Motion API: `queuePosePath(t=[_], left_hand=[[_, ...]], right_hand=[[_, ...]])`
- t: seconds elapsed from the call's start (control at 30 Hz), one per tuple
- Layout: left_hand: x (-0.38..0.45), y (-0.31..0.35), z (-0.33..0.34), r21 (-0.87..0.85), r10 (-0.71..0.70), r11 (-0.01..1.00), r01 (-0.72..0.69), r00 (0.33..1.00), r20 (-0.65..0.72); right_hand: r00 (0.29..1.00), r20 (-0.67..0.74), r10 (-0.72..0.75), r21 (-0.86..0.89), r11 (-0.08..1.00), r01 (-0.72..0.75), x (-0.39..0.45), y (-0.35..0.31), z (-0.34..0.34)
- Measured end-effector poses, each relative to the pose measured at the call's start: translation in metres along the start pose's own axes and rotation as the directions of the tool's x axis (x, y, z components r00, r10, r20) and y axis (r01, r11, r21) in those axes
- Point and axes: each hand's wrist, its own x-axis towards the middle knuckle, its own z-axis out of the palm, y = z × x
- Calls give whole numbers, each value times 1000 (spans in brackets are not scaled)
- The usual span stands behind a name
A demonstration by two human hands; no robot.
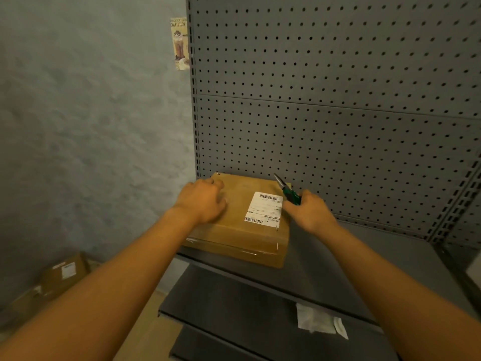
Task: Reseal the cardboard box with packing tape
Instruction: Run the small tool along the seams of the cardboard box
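A flat brown cardboard box (pixel 239 230) lies on the top grey shelf (pixel 325 261), against the pegboard back. A white shipping label (pixel 264 209) is stuck on its lid, and clear tape shines along its near edge. My left hand (pixel 201 200) rests on the lid's left part, fingers lying over the surface. My right hand (pixel 309 209) is at the box's right edge and grips scissors with green handles (pixel 287 190); their closed blades point up and away over the far right corner. No roll of tape is in view.
A grey pegboard panel (pixel 338 100) rises behind the shelf. Lower shelves step out below, one with a crumpled white paper (pixel 317 320). More cardboard boxes (pixel 59 278) sit on the floor at the lower left, beside a textured grey wall.
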Motion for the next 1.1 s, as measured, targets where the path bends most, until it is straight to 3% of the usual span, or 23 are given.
queuePosePath(t=[0.13,0.33,0.63,1.1], left_hand=[[2,-6,2,-10,18,1000,-18,999,28],[24,-5,7,-73,152,986,-147,987,58],[45,2,22,-205,399,910,-360,894,203],[35,2,29,-277,472,869,-410,856,211]], right_hand=[[1000,9,13,-21,1000,-12,-1,-5,7],[995,-21,93,-6,996,-93,-7,-8,11],[977,-92,195,55,980,-191,-16,-15,14],[981,-60,185,43,982,-183,-38,-29,10]])
